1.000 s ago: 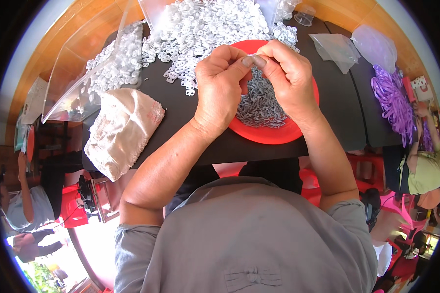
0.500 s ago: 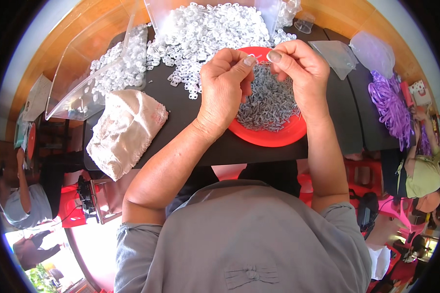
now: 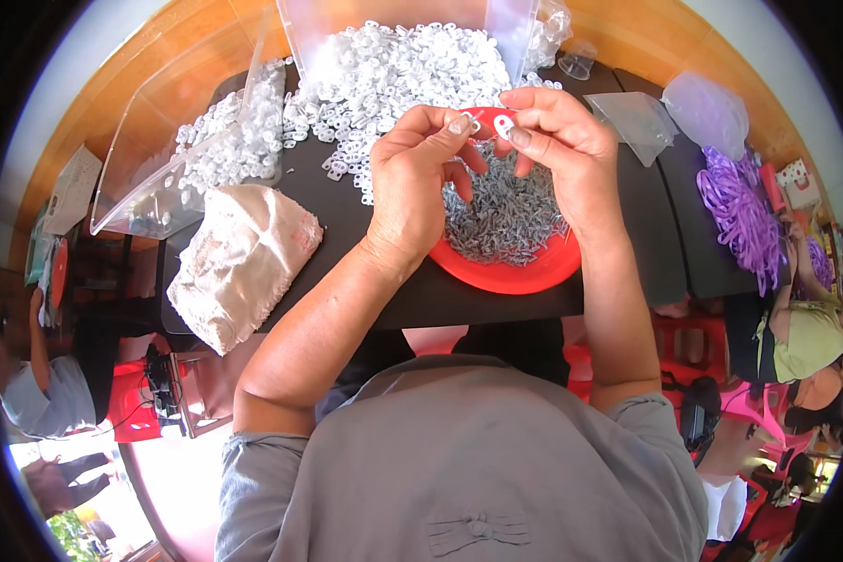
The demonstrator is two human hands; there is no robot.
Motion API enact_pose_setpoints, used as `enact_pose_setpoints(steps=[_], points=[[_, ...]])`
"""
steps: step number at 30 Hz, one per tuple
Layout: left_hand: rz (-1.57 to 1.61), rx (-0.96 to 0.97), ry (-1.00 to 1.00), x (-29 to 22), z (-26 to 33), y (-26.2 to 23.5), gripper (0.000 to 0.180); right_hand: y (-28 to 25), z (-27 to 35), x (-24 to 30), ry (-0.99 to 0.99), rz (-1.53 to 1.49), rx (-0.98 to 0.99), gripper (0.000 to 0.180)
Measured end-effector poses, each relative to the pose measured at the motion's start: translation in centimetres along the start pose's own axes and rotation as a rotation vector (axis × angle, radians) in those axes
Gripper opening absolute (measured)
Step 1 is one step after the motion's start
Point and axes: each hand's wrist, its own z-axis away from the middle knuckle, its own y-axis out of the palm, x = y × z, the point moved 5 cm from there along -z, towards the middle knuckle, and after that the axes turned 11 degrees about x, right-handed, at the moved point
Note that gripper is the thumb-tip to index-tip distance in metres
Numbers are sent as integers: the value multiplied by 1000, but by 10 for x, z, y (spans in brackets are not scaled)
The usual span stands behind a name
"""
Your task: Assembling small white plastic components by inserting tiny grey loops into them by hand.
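Fingertips of the left hand (image 3: 421,183) and right hand (image 3: 557,150) pinched one small white plastic ring-shaped piece (image 3: 503,125) above a red round plastic bowl of grey metal clips (image 3: 510,272), apparently mid-assembly, with precise seating needed next.

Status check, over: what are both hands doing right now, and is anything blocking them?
Left hand and right hand pinching one small white plastic ring piece together. Held above round red plastic bowl of grey metal bits. Nothing in the way.

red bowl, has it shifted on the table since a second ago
No. The red bowl keeps its place beside the white cloth bundle at the dark table's near edge.
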Motion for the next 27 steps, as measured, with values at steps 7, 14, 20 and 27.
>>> enact_pose_setpoints(steps=[7, 14, 20, 27], points=[[50, 71, 7, -1, -2, 0, 12, 0, 0, -4, 64, 47, 7, 24], [-70, 62, 42, 0, 1, -2, 11, 4, 0, -12, 99, 38, -13, 21], [-124, 60, 74, 0, 0, 2, 12, 2, -1, -21, 76, 80, -28, 17], [-124, 67, 66, 2, -1, 2, 11, 1, -1, -19, 21, 116, -83, 9]])
